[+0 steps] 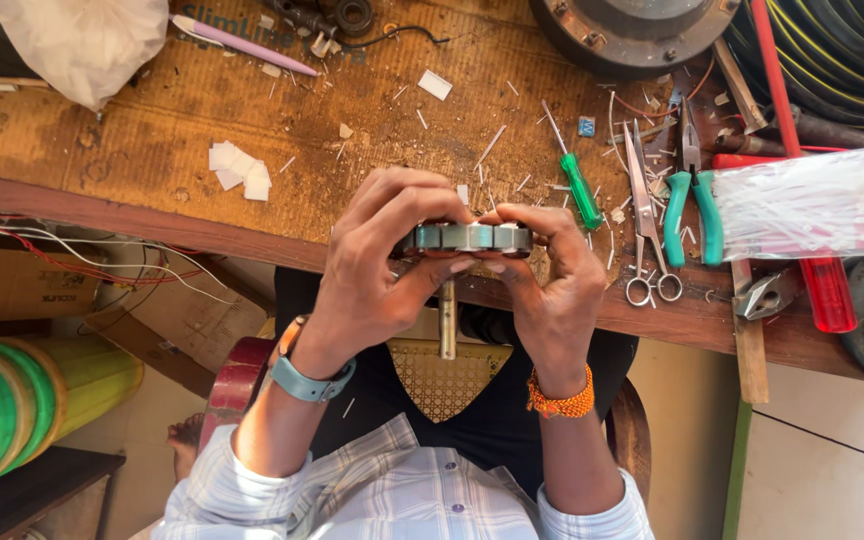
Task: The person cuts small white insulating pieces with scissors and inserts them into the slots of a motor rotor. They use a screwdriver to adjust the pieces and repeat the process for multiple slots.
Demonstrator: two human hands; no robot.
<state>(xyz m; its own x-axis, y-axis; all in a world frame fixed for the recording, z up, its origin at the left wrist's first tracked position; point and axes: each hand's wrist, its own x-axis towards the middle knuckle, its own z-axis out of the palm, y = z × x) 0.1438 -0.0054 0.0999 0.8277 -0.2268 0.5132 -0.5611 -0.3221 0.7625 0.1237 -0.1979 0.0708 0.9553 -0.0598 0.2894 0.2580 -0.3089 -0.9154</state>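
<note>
A round grey metal core with a ring of slotted segments and a steel shaft hanging below it [466, 238] sits edge-on between both hands, just over the near edge of the worn wooden workbench [152, 140]. The left hand [377, 265] wraps it from one side, fingers curled over the top and thumb pressed underneath; the right hand [547, 275] mirrors that grip, fingers clamped on the rim. This looks like a close inspection or slot-fitting step; the next move would call for a steady turn of the core without loosening either grip.

To the right lies a clear plastic packet of white strips with a red edge [817, 200], beside teal-handled pliers [692, 200], steel scissors [644, 215] and a green-handled screwdriver [577, 180]. A white plastic bag [77, 40] sits at the far left corner.
</note>
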